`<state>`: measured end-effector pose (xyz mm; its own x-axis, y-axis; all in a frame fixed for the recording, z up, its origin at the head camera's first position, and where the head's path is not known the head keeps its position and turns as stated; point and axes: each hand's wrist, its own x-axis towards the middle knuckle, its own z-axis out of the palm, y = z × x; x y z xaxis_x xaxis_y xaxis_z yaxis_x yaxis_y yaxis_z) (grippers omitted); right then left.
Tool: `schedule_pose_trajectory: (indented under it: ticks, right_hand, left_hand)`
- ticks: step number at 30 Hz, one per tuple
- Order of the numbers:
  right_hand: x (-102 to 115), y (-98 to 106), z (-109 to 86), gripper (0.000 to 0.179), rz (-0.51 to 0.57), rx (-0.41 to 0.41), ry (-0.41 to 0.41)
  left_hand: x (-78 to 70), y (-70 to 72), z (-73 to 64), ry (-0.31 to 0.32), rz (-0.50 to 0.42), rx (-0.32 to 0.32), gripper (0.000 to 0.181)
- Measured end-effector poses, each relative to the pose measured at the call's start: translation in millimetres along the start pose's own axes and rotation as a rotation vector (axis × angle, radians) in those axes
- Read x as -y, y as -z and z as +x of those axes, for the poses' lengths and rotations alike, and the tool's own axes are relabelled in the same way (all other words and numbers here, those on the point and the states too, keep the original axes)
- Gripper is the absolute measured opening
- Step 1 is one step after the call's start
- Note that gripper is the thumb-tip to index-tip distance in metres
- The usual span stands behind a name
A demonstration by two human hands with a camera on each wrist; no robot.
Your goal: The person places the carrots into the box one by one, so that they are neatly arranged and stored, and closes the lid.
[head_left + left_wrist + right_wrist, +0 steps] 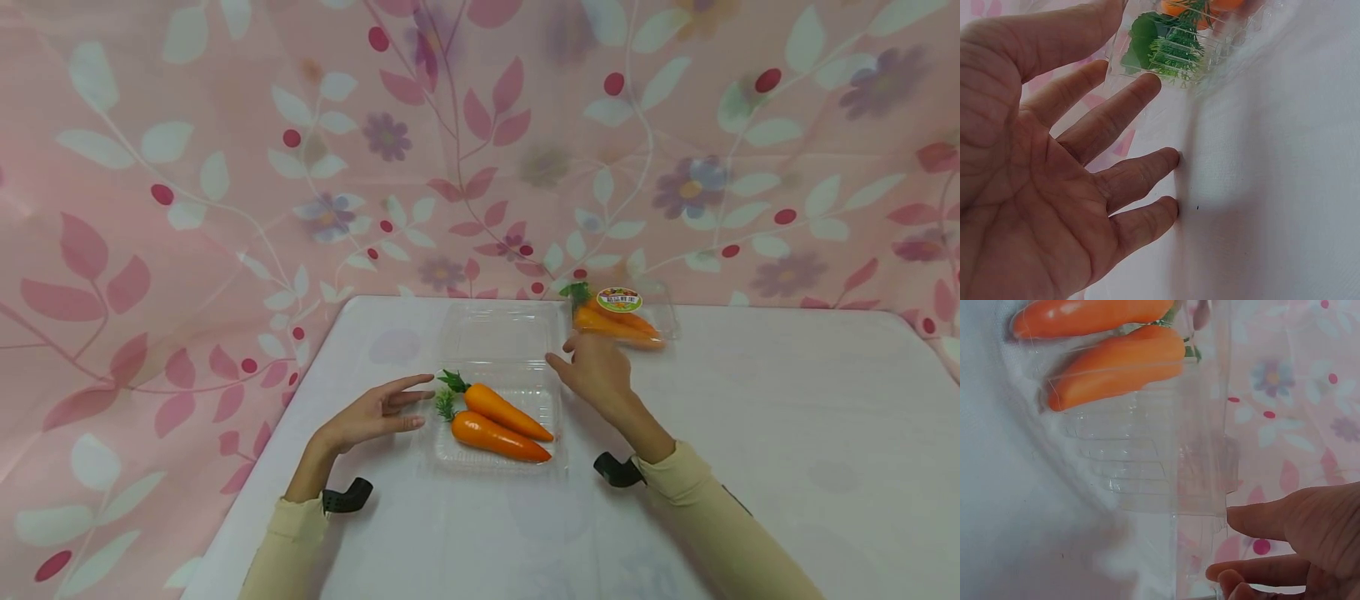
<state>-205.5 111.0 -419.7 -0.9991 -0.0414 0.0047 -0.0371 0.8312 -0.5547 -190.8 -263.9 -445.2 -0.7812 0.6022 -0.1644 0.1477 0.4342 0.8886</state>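
A clear plastic clamshell box (457,458) lies open on the table, its lid (502,329) folded back towards the wall. Two orange carrots, a farther one (506,410) and a nearer one (498,437), lie side by side in the base, green tops (1175,50) to the left, tips to the right. My left hand (372,417) is at the box's left side, fingers spread and palm facing it; contact is unclear. At the hinge's right end is my right hand (602,375). In the right wrist view its thumb (1257,519) meets the clear plastic edge, apart from the fingers.
Behind my right hand, near the table's back edge, stands a closed clear box of carrots (618,321) with an oval label (619,300). White cloth covers the table (787,433). A pink floral curtain (480,167) hangs behind it.
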Motion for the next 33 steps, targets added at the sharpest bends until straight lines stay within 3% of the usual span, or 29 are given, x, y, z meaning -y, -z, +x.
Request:
schedule_pose_trajectory:
  ticks: [6, 11, 24, 33]
  right_hand:
    - [0.2, -1.8, 0.3, 0.046, -0.016, 0.092, -0.025]
    - [0.4, -1.2, 1.3, 0.047, -0.002, 0.121, -0.026]
    - [-1.8, 3.5, 1.1, 0.046, 0.062, 0.056, -0.032]
    - [-13.1, 4.4, 3.0, 0.042, 0.137, -0.003, 0.029]
  left_hand:
    - [2.4, 0.3, 1.1, 0.007, -0.005, 0.002, 0.07]
    - [2.8, 0.2, 1.4, 0.009, -0.012, -0.003, 0.07]
    - [1.1, -0.9, 1.0, 0.011, 0.002, -0.018, 0.071]
    - [-0.8, -4.3, 1.6, 0.003, 0.029, -0.045, 0.069]
